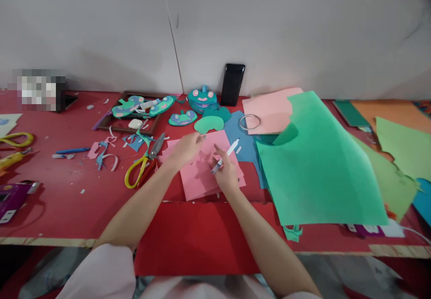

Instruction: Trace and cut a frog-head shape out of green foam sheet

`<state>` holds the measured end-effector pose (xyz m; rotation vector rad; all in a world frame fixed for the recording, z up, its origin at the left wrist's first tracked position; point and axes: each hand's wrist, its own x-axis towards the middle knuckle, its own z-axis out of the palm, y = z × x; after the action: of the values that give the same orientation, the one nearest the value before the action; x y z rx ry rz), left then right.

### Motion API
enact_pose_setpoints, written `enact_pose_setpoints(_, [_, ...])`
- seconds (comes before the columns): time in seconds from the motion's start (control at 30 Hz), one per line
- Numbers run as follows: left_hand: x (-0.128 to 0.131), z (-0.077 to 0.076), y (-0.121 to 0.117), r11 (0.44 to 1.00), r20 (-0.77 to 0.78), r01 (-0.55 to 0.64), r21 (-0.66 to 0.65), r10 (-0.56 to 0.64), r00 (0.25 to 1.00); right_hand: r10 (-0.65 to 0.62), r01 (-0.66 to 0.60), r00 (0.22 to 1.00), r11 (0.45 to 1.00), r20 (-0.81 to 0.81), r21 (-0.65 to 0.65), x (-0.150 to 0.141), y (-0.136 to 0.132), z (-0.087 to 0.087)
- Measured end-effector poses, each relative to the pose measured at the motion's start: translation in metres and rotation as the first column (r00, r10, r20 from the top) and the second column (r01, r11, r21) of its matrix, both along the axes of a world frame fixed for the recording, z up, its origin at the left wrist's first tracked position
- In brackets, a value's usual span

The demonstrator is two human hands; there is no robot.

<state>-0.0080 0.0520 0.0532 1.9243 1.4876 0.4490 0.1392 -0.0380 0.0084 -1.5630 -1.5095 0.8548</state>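
Over several sheets of pink paper point(195, 184), my right hand point(228, 173) grips a white pen point(232, 147), which slants up to the right. My left hand point(188, 148) hovers at the upper left part of the same sheets. Its fingers are pressed together, and what they hold, if anything, is too small to make out. Just beyond the hands lie a light green mask-shaped cutout point(208, 124) and a finished frog-face piece point(182, 118). Scissors with yellow handles point(136, 173) rest left of my left forearm.
A large green sheet point(319, 169) covers much of the right side, overlapping pink sheets point(266, 106) and a metal ring point(249, 122). A black phone point(233, 85) leans on the wall. Behind the scissors is a brown tray point(104, 121). Paper scraps point(101, 155) and a blue pen point(72, 151) lie left.
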Motion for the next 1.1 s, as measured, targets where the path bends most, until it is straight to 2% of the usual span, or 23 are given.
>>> enact_pose_setpoints(0.03, [-0.001, -0.008, 0.02, 0.986, 0.004, -0.136, 0.092, 0.136, 0.991, -0.014, 0.013, 1.0, 1.0, 0.01, 0.011, -0.001, 0.001, 0.001])
enact_pose_setpoints(0.07, [-0.002, -0.016, 0.039, 0.967, 0.058, -0.212, 0.141, 0.205, 0.977, -0.027, 0.027, 0.999, 0.999, 0.019, 0.027, -0.001, 0.002, 0.002])
enact_pose_setpoints(0.2, [0.003, -0.045, 0.095, 0.967, 0.136, -0.236, 0.097, 0.222, 0.965, -0.012, 0.011, 1.0, 0.998, 0.008, 0.065, -0.002, 0.004, -0.003])
enact_pose_setpoints(0.3, [0.012, -0.054, 0.115, 0.97, 0.198, -0.239, 0.046, 0.226, 0.954, -0.01, 0.008, 1.0, 0.995, 0.022, 0.1, -0.001, 0.005, -0.011])
enact_pose_setpoints(0.4, [0.022, -0.052, 0.122, 0.972, 0.288, -0.237, -0.003, 0.227, 0.93, 0.003, -0.007, 0.999, 0.991, 0.033, 0.132, 0.0, 0.006, -0.018])
enact_pose_setpoints(0.53, [0.028, -0.037, 0.107, 0.966, 0.458, -0.257, -0.022, 0.238, 0.856, 0.012, -0.017, 1.0, 0.987, 0.029, 0.161, 0.001, 0.007, -0.02])
enact_pose_setpoints(0.63, [0.025, -0.025, 0.073, 0.968, 0.574, -0.249, -0.04, 0.226, 0.787, 0.02, -0.021, 1.0, 0.984, 0.005, 0.176, 0.003, 0.007, -0.017])
enact_pose_setpoints(0.67, [0.023, -0.024, 0.059, 0.971, 0.621, -0.233, -0.059, 0.218, 0.753, 0.021, -0.02, 1.0, 0.984, -0.005, 0.176, 0.003, 0.008, -0.016])
enact_pose_setpoints(0.73, [0.014, -0.026, 0.03, 0.972, 0.775, -0.101, -0.21, 0.228, 0.59, 0.014, -0.011, 1.0, 0.987, -0.013, 0.162, 0.004, 0.008, -0.015])
enact_pose_setpoints(0.77, [0.009, -0.029, 0.017, 0.963, 0.795, -0.033, -0.266, 0.238, 0.558, 0.006, -0.004, 1.0, 0.989, -0.007, 0.148, 0.005, 0.008, -0.016])
enact_pose_setpoints(0.83, [-0.002, -0.037, 0.0, 0.928, 0.77, 0.014, -0.371, 0.299, 0.564, -0.018, 0.015, 1.0, 0.992, 0.019, 0.123, 0.006, 0.008, -0.017])
enact_pose_setpoints(0.9, [-0.011, -0.044, -0.006, 0.926, 0.772, -0.012, -0.378, 0.322, 0.549, -0.049, 0.042, 0.997, 0.993, 0.056, 0.111, 0.007, 0.01, -0.018])
enact_pose_setpoints(1.1, [-0.015, -0.048, 0.003, 0.928, 0.771, -0.045, -0.37, 0.333, 0.543, -0.106, 0.102, 0.989, 0.994, 0.105, 0.042, 0.005, 0.022, -0.015])
